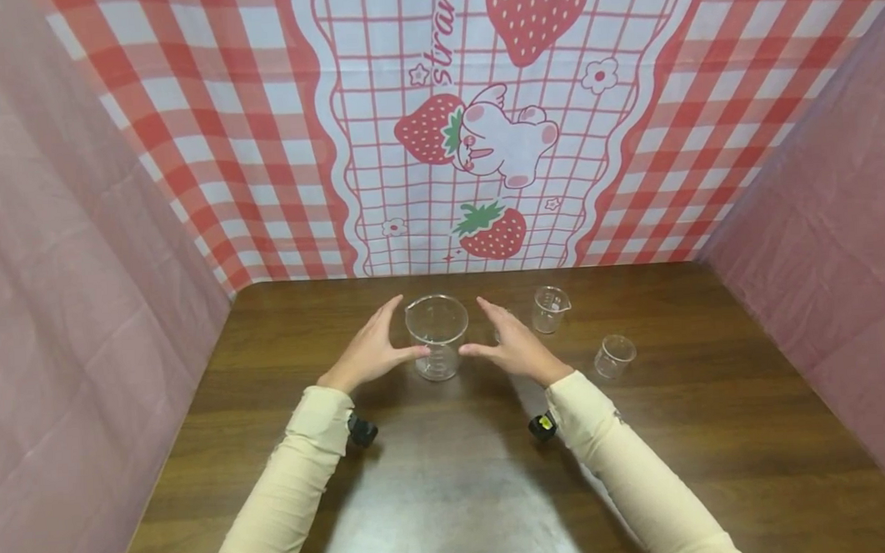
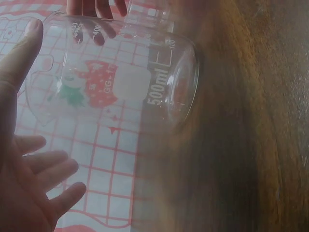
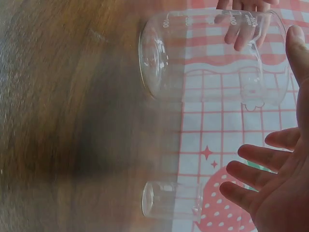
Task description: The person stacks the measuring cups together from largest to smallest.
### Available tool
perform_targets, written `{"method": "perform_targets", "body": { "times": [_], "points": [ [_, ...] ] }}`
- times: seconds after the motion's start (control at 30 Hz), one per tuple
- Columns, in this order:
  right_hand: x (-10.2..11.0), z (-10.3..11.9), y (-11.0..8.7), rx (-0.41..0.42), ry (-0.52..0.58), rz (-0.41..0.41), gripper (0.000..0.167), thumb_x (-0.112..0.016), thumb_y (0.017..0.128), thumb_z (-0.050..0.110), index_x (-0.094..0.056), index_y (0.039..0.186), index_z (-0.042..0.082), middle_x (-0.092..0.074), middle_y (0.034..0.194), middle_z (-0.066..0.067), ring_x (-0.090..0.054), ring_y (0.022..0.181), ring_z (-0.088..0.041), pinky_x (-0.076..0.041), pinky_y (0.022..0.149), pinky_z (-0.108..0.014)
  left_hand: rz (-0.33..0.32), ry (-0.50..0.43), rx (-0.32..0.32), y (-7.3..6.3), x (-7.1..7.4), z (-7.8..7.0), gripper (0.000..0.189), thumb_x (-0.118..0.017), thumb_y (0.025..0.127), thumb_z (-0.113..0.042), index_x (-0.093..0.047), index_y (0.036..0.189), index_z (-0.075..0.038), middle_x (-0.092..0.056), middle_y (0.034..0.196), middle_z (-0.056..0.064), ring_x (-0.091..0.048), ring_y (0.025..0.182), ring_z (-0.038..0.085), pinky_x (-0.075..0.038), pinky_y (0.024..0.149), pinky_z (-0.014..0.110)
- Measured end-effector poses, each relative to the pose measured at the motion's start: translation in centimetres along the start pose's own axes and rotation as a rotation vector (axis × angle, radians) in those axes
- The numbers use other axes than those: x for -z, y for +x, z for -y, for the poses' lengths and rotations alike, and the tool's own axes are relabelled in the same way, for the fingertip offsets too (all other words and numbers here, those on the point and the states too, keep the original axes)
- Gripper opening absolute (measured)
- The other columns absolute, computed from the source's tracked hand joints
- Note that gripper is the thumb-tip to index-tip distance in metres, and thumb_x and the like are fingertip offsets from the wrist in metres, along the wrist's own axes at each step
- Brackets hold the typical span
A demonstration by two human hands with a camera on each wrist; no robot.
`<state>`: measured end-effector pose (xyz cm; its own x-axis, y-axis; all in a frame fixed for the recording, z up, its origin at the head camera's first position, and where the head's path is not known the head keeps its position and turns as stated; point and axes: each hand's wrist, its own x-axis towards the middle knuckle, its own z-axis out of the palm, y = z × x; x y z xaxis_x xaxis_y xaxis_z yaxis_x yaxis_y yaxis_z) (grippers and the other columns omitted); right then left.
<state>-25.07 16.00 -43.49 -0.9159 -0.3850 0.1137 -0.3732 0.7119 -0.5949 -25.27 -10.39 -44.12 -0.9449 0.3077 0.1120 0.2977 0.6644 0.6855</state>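
Closest to the head cam were the cream fabric left sleeve (image 1: 281, 494) and matching right sleeve (image 1: 641, 475), reaching over a brown wood-grain table (image 1: 424, 495). The left hand (image 1: 371, 347) and right hand (image 1: 517, 348) flanked a big clear glass beaker (image 1: 438, 364), which stood upright toward the table's far edge. Both hands had their fingers spread and the thumbs held wide; honestly couldn't tell if either thumb touched the glass.

The left wrist cam gave away what the head cam couldn't: white "500ml" lettering (image 2: 157, 87) plus a blank white patch (image 2: 132, 83). The right wrist cam mostly caught the scale marks on the wall, and a small glass beaker lower down, can't say which one.

As for contents, you could see straight through the big one to the red-and-white strawberry cloth (image 1: 424, 202) behind. Over on the right, a small spouted glass beaker (image 1: 549, 311) and another short glass beaker (image 1: 615, 357) stood upright, well apart from the big one, both see-through too.
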Motion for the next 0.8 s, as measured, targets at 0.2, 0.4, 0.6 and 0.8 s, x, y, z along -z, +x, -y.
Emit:
{"method": "perform_targets", "body": {
  "times": [0.2,0.4,0.6,0.8],
  "points": [
    [-0.6,0.2,0.3,0.003,0.034,0.007,0.098,-0.077,0.081,0.043,-0.026,0.152,0.000,-0.033,0.155,-0.023,-0.033,0.142,-0.042,-0.029,0.117,-0.057,0.018,-0.020,0.006,0.1,-0.4,0.1,0.108,-0.080,0.075,-0.050,-0.021,0.154,-0.007,-0.027,0.159,0.017,-0.031,0.145,0.036,-0.029,0.118,0.055],
    [-1.3,0.3,0.6,0.002,0.073,0.011,0.097,-0.078,0.080,0.042,-0.028,0.151,0.000,-0.038,0.152,-0.024,-0.039,0.139,-0.042,-0.033,0.115,-0.057,0.030,-0.048,-0.004,0.2,-0.7,0.1,0.108,-0.080,0.075,-0.051,-0.021,0.154,-0.007,-0.033,0.157,0.018,-0.036,0.142,0.036,-0.032,0.116,0.055],
    [-2.1,0.3,0.8,0.025,0.130,-0.011,0.091,-0.079,0.080,0.037,-0.033,0.149,0.002,-0.046,0.147,-0.022,-0.050,0.131,-0.040,-0.041,0.109,-0.056,0.037,-0.085,-0.012,0.2,-1.0,0.2,0.107,-0.080,0.075,-0.050,-0.022,0.154,-0.006,-0.038,0.154,0.019,-0.041,0.139,0.036,-0.035,0.114,0.057],
    [-2.7,0.2,1.0,0.054,0.188,-0.038,0.086,-0.080,0.079,0.030,-0.037,0.147,0.000,-0.050,0.144,-0.023,-0.056,0.124,-0.041,-0.047,0.104,-0.055,0.043,-0.129,-0.020,0.3,-1.1,0.4,0.105,-0.080,0.076,-0.047,-0.022,0.153,-0.008,-0.040,0.153,0.020,-0.044,0.137,0.036,-0.037,0.113,0.056]
  ]
}}
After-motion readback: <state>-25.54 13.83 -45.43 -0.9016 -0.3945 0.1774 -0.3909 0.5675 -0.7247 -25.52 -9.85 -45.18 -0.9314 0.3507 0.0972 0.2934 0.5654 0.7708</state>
